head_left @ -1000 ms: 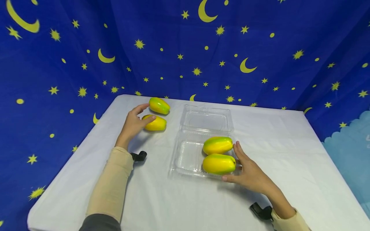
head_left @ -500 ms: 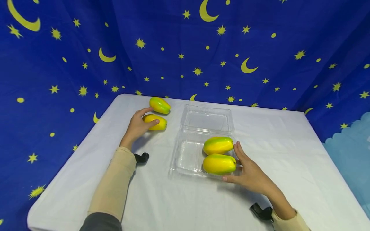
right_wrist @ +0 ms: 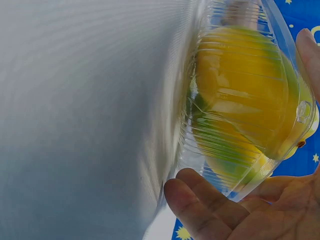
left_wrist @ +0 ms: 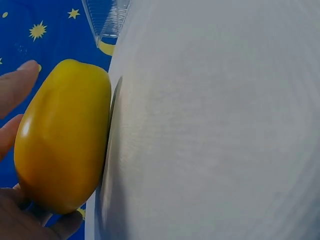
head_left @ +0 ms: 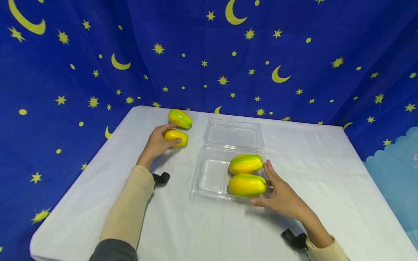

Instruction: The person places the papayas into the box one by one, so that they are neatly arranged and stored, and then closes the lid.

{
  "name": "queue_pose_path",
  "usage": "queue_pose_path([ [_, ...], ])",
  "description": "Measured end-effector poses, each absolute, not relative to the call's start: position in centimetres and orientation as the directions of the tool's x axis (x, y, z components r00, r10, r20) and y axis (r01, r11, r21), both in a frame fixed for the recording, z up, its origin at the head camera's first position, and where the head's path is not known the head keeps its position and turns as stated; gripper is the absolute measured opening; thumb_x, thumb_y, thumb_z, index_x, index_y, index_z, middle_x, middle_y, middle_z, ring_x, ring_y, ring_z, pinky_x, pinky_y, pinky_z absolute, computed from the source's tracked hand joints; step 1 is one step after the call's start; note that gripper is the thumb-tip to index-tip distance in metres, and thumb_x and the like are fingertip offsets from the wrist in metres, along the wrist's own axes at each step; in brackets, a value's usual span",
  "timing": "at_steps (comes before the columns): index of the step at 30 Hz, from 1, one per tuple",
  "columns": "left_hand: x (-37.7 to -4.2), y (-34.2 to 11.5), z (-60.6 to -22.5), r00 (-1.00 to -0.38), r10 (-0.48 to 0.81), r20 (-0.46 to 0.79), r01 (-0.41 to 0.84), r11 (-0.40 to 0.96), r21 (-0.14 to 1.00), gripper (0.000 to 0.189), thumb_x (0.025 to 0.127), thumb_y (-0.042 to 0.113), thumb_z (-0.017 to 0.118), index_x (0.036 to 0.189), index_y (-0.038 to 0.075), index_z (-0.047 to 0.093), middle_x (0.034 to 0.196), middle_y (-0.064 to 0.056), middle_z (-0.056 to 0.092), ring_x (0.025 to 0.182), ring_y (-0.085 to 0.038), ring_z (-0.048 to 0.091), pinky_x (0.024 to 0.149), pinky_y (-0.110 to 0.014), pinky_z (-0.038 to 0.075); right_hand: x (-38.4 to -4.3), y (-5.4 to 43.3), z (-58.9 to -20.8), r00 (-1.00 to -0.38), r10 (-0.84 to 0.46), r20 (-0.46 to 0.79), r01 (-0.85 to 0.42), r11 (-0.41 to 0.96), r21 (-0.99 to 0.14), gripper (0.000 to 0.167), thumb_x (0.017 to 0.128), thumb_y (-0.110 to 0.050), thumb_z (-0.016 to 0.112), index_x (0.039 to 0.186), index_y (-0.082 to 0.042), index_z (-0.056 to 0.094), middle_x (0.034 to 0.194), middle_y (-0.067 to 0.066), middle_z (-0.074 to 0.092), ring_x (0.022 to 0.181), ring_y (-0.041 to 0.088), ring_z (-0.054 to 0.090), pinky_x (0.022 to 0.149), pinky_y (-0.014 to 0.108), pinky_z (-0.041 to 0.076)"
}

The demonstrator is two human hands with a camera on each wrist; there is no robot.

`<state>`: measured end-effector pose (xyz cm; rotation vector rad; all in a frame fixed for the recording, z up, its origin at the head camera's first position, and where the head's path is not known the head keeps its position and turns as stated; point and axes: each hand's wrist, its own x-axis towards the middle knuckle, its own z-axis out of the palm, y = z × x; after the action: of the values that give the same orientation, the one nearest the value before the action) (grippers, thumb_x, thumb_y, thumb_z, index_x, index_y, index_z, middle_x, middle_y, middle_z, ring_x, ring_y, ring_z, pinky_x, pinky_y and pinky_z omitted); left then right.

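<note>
Four-sided and clear, a hinged plastic clamshell box [head_left: 212, 177] lies opened out on the table, its lid [head_left: 233, 135] folded back. Two yellow-green papayas sit side by side in the right half of its base: a rear one [head_left: 246, 164] and a front one [head_left: 247, 185]. My right hand [head_left: 283, 197] spreads its fairly straight fingers along the box's right end, thumb by the front corner. At the left, my left hand [head_left: 158, 143] curves thumb and fingers around a papaya [left_wrist: 65, 135] on the table. Just behind it lies another papaya [head_left: 180, 119].
A white cloth covers the table [head_left: 202, 228]. Blue curtain [head_left: 196, 47] with yellow moons and stars hangs behind and at the sides. Black wrist-worn pieces [head_left: 161, 178] show below each hand.
My left hand has moved a little right and its thumb and fingers have come in around the nearer left papaya. The right hand and the box have stayed in place.
</note>
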<state>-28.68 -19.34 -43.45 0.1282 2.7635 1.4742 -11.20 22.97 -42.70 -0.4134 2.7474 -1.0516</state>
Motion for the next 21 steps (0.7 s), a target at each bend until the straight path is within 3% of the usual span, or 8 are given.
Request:
queue_pose_path([
  [9,-28.82,-19.31,-43.90,-0.996,0.076,0.042,0.077,0.540,0.838,0.068,0.086,0.030,0.080,0.146,0.016,0.052,0.150,-0.012,0.049,0.137,-0.032,0.045,0.116,-0.052,0.034,-11.17,22.92,-42.71,-0.948,-0.314,-0.054,-0.200,0.716,-0.669,0.124,0.078,-0.054,0.081,0.162,-0.013,0.000,0.168,0.012,-0.008,0.133,0.046,0.051,0.100,0.052,0.052],
  [21,-28.86,-19.00,-43.71,-0.998,0.027,0.060,0.064,0.558,0.827,0.059,0.088,0.029,0.078,0.142,0.016,0.056,0.149,-0.013,0.048,0.139,-0.033,0.042,0.118,-0.051,0.033,-11.45,23.03,-42.91,-0.950,-0.310,-0.050,-0.204,0.730,-0.653,0.125,0.076,-0.056,0.082,0.162,-0.013,0.000,0.168,0.011,-0.008,0.136,0.045,0.048,0.102,0.055,0.049],
])
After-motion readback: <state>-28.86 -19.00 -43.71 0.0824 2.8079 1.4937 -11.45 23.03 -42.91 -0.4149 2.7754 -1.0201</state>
